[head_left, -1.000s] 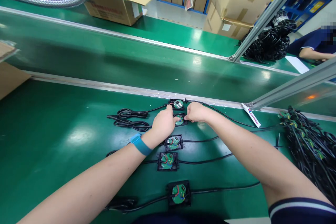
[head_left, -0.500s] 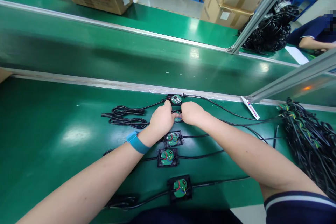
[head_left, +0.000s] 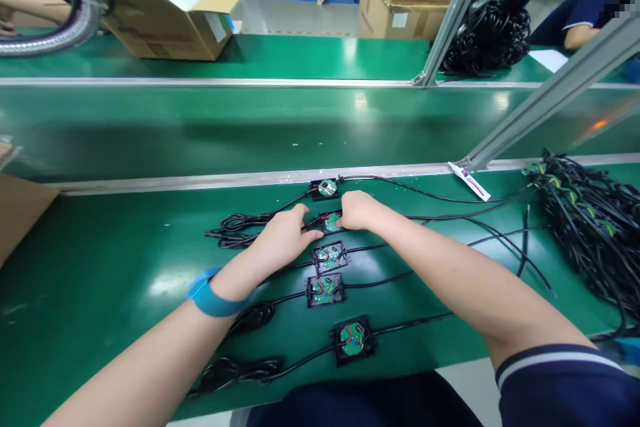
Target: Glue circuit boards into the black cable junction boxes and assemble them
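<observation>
Several black plastic cases with round green circuit boards lie in a column, cables leaving both sides. My right hand [head_left: 357,211] is closed at the right end of the second case from the back [head_left: 331,221], its thumb over the board's edge; the closed fingers hide what they pinch. Just left of that case is my left hand [head_left: 283,235], thumb and forefinger spread around its cable entry. Behind both hands sits the farthest case [head_left: 325,189]. Nearer to me are a third case [head_left: 330,256], a fourth [head_left: 325,289] and the nearest one [head_left: 353,339], all with coloured wires showing.
Coiled black cables [head_left: 240,368] lie left of the cases. A white tube [head_left: 469,181] rests by the metal post [head_left: 540,97]. Bundled cables [head_left: 595,233] are piled at right. Beyond the rail stand an open carton [head_left: 165,30] and another cable heap [head_left: 487,20]. Co-workers sit across.
My left hand has drawn back to the left and its fingers have spread, uncovering more of the second case. My right hand stays at that case's right end. The camera view has shifted.
</observation>
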Available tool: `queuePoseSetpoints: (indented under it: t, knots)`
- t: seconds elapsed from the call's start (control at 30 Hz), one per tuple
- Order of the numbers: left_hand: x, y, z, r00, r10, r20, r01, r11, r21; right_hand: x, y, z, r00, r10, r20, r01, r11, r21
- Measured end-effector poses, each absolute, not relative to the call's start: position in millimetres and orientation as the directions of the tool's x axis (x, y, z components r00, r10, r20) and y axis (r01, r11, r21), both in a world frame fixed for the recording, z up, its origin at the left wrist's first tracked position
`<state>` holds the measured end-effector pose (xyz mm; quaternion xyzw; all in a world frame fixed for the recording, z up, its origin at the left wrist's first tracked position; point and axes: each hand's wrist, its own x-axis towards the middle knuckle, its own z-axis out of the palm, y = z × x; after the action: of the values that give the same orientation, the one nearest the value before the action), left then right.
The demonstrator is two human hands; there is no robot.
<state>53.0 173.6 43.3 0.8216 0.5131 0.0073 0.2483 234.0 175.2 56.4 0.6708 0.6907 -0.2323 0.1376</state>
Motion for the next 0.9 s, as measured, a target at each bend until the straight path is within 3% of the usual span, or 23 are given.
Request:
queuePoseSetpoints:
  t: [0.17, 0.27, 0.4, 0.47, 0.57, 0.77, 0.9]
  knots:
    - [50.7, 177.0, 51.4, 0.485, 0.830, -0.276, 0.813, -0.312, 0.491, 234.3, 175.9, 49.7, -0.077, 0.870, -0.487, 0.987, -0.002, -0.160]
    - [54.6, 176.8, 49.7, 0.421, 0.855, -0.304, 0.843, -0.246, 0.478, 235.0, 176.8, 47.2, -0.074, 0.873, -0.482, 0.986, -0.010, -0.168]
    - [48.7, 171.2, 41.3, 0.555, 0.829, -0.065, 0.781, -0.494, 0.383, 235.9, 182.3, 51.5, -0.074, 0.862, -0.501, 0.983, -0.021, -0.181]
    - [44.9, 168.1, 36.2, 0.645, 0.764, -0.012, 0.724, -0.606, 0.330, 236.6, 185.7, 55.8, -0.080, 0.848, -0.525, 0.982, -0.022, -0.185]
    - [44.0, 165.6, 30.7, 0.648, 0.761, 0.012, 0.726, -0.623, 0.290, 237.1, 188.0, 58.5, -0.087, 0.829, -0.552, 0.975, -0.045, -0.220]
    - [54.9, 163.8, 33.3, 0.582, 0.812, -0.042, 0.792, -0.554, 0.257, 232.6, 187.9, 50.1, -0.017, 0.854, -0.521, 0.977, -0.098, -0.192]
    - [62.0, 166.0, 40.7, 0.542, 0.826, -0.155, 0.814, -0.469, 0.344, 230.4, 191.6, 50.0, -0.058, 0.825, -0.562, 0.984, -0.049, -0.174]
